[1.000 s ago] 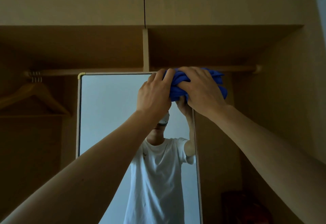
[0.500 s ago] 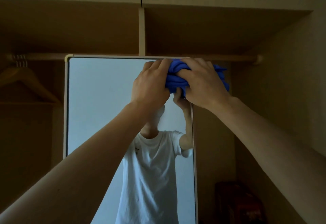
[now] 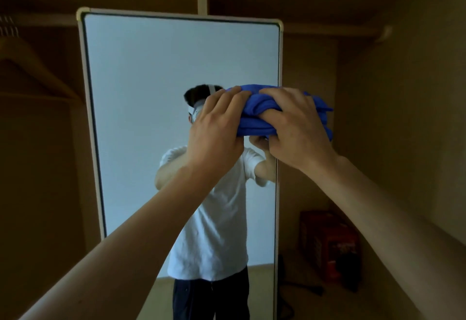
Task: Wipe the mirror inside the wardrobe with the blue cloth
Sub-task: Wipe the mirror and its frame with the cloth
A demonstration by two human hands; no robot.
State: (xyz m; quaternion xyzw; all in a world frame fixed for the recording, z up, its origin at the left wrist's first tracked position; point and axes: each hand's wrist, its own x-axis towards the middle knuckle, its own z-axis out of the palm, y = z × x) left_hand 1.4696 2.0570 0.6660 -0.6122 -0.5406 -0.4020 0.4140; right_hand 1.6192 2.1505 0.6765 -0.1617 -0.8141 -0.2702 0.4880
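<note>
A tall mirror (image 3: pixel 141 92) with a pale frame stands inside the wooden wardrobe. A bunched blue cloth (image 3: pixel 257 111) is pressed against the glass near the mirror's right edge, about a third of the way down. My left hand (image 3: pixel 216 128) grips the cloth's left end with curled fingers. My right hand (image 3: pixel 297 128) grips its right part, the thumb tucked into the folds. Both arms are stretched out in front of me. The mirror reflects a person in a white T-shirt, partly hidden behind my hands.
A hanging rail (image 3: pixel 335 32) runs behind the mirror's top. A wooden hanger (image 3: pixel 30 67) hangs at the left. A dark red box (image 3: pixel 330 241) sits on the wardrobe floor to the right of the mirror. The wardrobe's side wall (image 3: pixel 408 118) is close on the right.
Both hands have slid the cloth downward along the mirror's right side, from the top corner to well below the top edge. The view has tilted down, showing more of the mirror.
</note>
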